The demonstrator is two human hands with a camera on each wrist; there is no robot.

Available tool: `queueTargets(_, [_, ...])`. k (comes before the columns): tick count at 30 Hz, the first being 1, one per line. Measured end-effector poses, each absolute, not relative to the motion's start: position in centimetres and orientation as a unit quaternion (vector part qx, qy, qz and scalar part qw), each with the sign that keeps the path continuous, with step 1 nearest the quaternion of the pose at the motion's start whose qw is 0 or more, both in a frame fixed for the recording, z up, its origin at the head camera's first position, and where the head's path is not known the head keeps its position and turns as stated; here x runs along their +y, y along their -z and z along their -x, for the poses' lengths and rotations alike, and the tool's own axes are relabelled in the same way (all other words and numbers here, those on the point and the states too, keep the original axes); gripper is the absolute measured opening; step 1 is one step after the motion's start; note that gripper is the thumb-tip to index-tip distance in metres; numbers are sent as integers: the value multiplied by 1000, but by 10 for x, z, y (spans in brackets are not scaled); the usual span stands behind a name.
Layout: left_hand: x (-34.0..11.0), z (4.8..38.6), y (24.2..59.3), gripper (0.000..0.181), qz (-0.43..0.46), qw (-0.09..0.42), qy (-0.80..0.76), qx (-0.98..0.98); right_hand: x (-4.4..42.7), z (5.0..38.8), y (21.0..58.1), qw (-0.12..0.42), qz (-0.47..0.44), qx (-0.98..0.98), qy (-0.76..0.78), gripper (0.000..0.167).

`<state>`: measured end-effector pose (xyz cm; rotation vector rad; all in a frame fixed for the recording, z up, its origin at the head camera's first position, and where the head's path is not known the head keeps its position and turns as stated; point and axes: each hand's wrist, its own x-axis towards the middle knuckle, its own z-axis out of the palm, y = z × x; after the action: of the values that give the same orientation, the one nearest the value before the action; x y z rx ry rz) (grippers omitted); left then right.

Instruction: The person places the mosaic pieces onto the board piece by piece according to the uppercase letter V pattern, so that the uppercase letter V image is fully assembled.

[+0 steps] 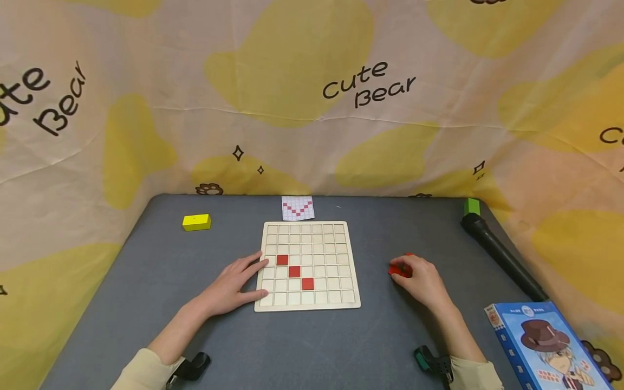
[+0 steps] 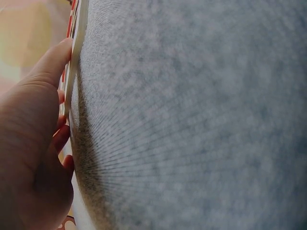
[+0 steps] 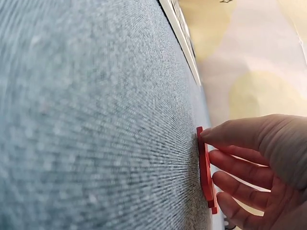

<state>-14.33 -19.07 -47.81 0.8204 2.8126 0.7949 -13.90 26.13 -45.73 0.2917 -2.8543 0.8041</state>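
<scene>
A cream square grid board [image 1: 332, 245] lies on the dark grey table, with three red square tiles in a diagonal among its cells; one is the red tile [image 1: 307, 284]. My left hand [image 1: 229, 287] rests at the board's left edge, fingers spread, fingertips and thumb touching its rim. In the left wrist view the thumb [image 2: 55, 60] presses the board's edge. To the right of the board, my right hand [image 1: 420, 279] pinches at flat red tiles [image 1: 396, 270] lying on the table. In the right wrist view the thumb touches the end of a red tile [image 3: 204, 165]; fingertips hover close over it.
A small card with a red zigzag pattern [image 1: 298, 208] lies behind the board. At back left sits a yellow block [image 1: 196, 222]. Along the right are a green block [image 1: 471, 206], a black rod [image 1: 502, 254] and a blue box [image 1: 551, 341]. A patterned cloth surrounds the table.
</scene>
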Motion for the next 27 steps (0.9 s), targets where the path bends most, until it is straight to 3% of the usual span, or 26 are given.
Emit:
queueTargets(12, [-191,143,477,74,-271,54,-263,924,250,146,461,65,-100,-950,-288,23])
queueTargets(27, [-191,144,478,74,-272,53,-260,925,243,149,461,82,-111,-944,-299,27])
